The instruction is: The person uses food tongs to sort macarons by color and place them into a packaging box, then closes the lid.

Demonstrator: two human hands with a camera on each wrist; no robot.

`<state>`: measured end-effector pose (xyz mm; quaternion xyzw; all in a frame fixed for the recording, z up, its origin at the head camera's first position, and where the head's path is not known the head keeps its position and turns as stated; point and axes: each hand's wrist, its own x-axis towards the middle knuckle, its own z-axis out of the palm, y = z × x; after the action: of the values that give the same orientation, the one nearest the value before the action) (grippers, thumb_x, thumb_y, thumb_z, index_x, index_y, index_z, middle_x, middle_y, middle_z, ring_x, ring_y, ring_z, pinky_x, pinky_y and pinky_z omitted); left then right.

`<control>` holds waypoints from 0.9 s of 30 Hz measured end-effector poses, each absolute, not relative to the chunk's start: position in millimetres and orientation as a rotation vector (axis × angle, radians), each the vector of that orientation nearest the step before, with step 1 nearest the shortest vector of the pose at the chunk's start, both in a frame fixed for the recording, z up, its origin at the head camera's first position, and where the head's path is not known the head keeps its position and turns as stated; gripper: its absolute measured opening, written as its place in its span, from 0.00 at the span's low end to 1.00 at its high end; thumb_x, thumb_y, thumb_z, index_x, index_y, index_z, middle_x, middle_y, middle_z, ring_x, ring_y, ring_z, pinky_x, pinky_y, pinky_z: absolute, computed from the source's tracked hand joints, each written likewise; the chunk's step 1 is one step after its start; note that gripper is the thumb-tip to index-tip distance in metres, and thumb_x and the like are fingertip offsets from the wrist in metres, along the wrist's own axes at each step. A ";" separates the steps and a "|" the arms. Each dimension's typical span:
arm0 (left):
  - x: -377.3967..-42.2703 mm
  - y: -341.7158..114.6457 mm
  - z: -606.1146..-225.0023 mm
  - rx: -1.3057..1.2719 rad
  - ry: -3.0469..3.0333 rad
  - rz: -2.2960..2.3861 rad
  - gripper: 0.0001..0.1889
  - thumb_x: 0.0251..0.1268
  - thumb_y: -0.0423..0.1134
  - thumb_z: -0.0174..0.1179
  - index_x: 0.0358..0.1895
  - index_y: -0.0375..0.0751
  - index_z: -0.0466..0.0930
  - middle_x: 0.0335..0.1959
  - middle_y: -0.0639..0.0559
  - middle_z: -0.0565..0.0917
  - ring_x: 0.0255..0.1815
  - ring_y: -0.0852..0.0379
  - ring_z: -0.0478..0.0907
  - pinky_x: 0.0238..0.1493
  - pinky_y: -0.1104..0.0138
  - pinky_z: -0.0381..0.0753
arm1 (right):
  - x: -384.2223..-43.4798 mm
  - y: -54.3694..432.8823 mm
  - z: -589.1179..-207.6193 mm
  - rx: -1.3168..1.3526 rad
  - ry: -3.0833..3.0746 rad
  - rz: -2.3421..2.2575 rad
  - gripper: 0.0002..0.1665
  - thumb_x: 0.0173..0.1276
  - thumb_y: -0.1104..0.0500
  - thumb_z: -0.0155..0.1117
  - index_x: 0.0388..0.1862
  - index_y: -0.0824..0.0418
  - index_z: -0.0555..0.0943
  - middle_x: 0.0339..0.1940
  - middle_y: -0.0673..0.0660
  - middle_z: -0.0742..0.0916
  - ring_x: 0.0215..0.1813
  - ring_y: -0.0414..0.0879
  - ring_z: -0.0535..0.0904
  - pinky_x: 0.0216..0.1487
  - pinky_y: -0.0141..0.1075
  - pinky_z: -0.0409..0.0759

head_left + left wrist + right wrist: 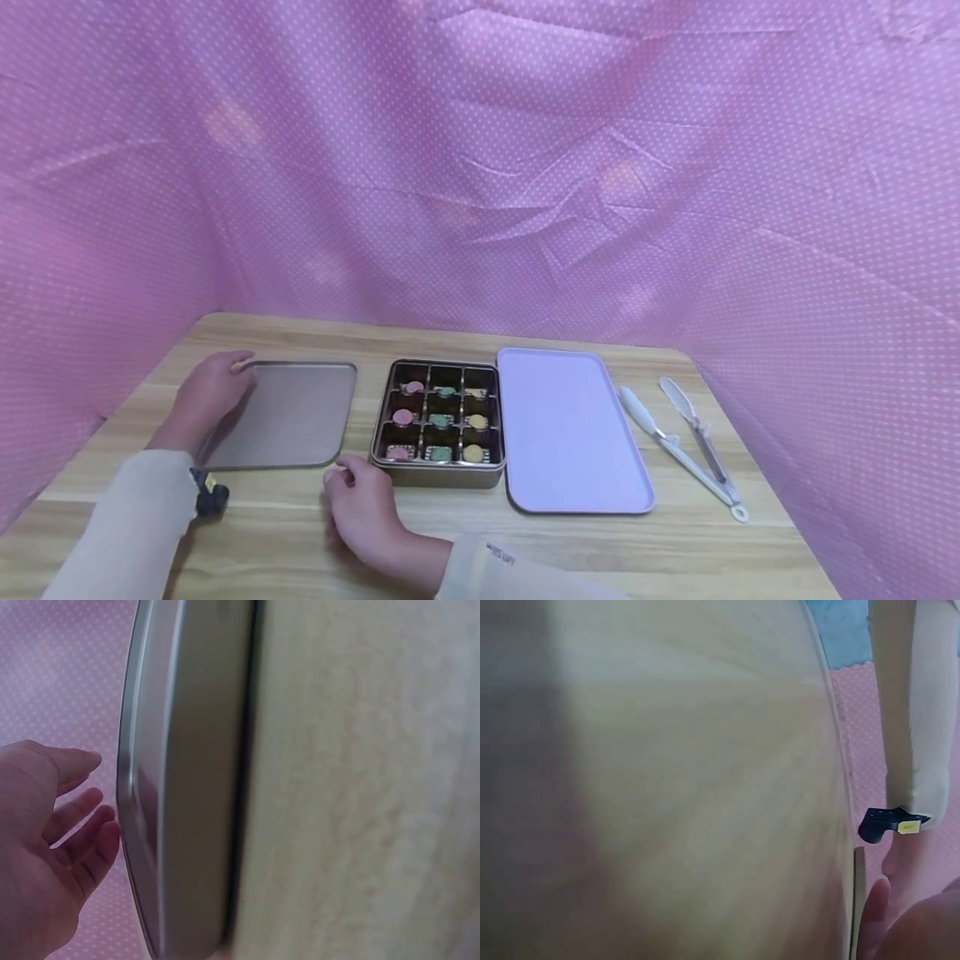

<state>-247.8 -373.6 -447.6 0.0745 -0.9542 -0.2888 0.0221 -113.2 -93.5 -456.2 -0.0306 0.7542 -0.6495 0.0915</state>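
Note:
A flat grey-brown metal lid (pixel 288 412) with a low rim lies at the left of the table. My left hand (pixel 213 392) is at its far left corner; in the left wrist view that hand (pixel 52 832) has loosely bent fingers beside the rim (pixel 124 780), nothing gripped. Near the lid's front right corner is my right hand (pixel 367 512), fingers loosely curled and holding nothing. Whether it touches the lid cannot be told. Right of the lid stands a divided tin box (pixel 442 475), with pink, green and yellow round pieces in its compartments.
A lilac tray (pixel 573 429) lies against the box's right side. White-tipped tongs (pixel 693 467) lie spread at the table's right. Pink dotted cloth (pixel 480 167) surrounds the wooden table (pixel 300 533). A small black camera (pixel 210 496) sits on the left wrist.

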 end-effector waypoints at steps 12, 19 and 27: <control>-249.6 -386.8 -458.4 0.237 -2.924 -0.973 0.27 0.76 0.38 0.49 0.69 0.21 0.64 0.66 0.21 0.69 0.65 0.22 0.66 0.66 0.33 0.66 | -120.9 -118.1 -460.6 0.159 1.995 -2.155 0.16 0.75 0.64 0.58 0.59 0.68 0.80 0.26 0.55 0.82 0.09 0.42 0.69 0.08 0.37 0.77; -248.6 -388.0 -457.2 0.289 -2.925 -1.103 0.26 0.78 0.39 0.50 0.69 0.22 0.65 0.65 0.21 0.70 0.63 0.26 0.70 0.61 0.36 0.73 | -123.7 -123.7 -459.9 0.183 1.972 -2.194 0.23 0.75 0.66 0.57 0.66 0.73 0.74 0.30 0.56 0.84 0.12 0.42 0.70 0.12 0.38 0.80; -244.9 -387.8 -453.2 0.342 -2.914 -1.175 0.23 0.79 0.39 0.48 0.67 0.25 0.70 0.64 0.23 0.72 0.63 0.28 0.72 0.59 0.40 0.77 | -123.0 -126.8 -460.4 0.183 1.950 -2.198 0.26 0.74 0.67 0.58 0.68 0.77 0.70 0.29 0.58 0.83 0.13 0.42 0.72 0.17 0.43 0.84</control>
<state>-244.9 -387.8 -453.2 0.1081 -0.9219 -0.3719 -0.0095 -123.0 -126.8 -460.4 0.0620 0.6590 -0.7430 0.0987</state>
